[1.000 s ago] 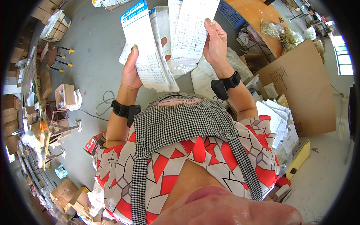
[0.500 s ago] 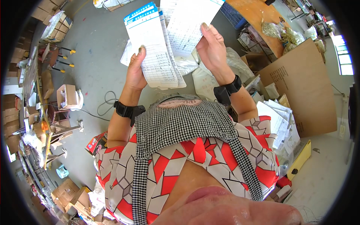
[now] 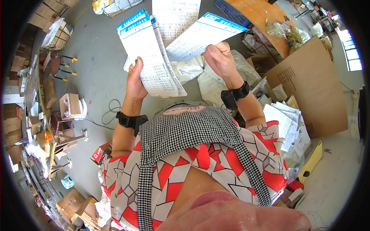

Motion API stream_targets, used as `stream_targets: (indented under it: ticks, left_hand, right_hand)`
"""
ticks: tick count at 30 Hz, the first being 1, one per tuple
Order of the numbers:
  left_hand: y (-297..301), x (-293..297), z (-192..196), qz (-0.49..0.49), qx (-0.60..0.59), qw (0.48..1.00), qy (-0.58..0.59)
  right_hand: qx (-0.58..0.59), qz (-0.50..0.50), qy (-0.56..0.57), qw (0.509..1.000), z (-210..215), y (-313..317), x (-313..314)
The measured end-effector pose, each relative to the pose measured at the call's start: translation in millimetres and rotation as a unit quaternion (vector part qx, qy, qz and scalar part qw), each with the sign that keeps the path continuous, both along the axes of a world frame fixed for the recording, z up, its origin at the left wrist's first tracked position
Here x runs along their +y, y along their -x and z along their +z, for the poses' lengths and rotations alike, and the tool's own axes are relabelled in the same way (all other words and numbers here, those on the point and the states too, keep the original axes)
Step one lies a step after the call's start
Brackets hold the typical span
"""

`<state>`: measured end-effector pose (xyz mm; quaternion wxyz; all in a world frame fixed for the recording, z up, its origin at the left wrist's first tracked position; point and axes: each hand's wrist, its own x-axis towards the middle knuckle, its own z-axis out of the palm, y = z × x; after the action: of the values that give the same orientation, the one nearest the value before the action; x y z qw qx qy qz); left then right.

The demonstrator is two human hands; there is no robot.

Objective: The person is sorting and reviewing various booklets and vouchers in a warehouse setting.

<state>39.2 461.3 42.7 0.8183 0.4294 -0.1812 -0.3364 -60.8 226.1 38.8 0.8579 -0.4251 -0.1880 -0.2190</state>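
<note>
My left hand (image 3: pixel 135 79) grips a stack of white forms with blue headers (image 3: pixel 148 57) by its left edge, thumb on top, held upright in front of my chest. My right hand (image 3: pixel 219 57) pinches the lower corner of a single white sheet with a blue header (image 3: pixel 200 36), lifted off to the right of the stack. Another printed sheet (image 3: pixel 175 17) stands behind both. Black bands sit on both wrists. A checked apron over a red and white patterned top fills the lower view.
Grey concrete floor (image 3: pixel 96 69) lies below. A large cardboard sheet (image 3: pixel 308 84) and loose white papers (image 3: pixel 285 123) are at my right, plastic bags (image 3: pixel 208 82) ahead, an open small box (image 3: pixel 69 104) and a cable at my left, cardboard boxes along the left rim.
My right hand has swung the single sheet out to the right, away from the stack. My left hand has kept the stack roughly in place, shifting slightly lower.
</note>
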Motion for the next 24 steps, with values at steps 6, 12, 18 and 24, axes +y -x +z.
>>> stream_targets:
  ticks: [6,12,18,24]
  left_hand:
    - [4.9,-7.9,15.5,0.015,0.016,1.000,0.011]
    - [6.1,-11.4,21.2,-0.002,0.008,1.000,0.011]
    - [-0.8,-21.0,26.9,0.090,0.017,0.995,-0.043]
    - [9.5,-33.2,25.7,0.112,-0.054,0.982,-0.144]
  right_hand:
    - [0.004,-0.008,0.024,1.000,12.7,-5.1,0.6]
    - [0.056,-0.116,0.148,0.981,13.7,-8.5,-5.2]
    - [0.048,-0.314,0.152,0.936,44.5,-12.4,-19.9]
    - [0.093,-0.289,0.254,0.918,53.7,-4.0,-4.1]
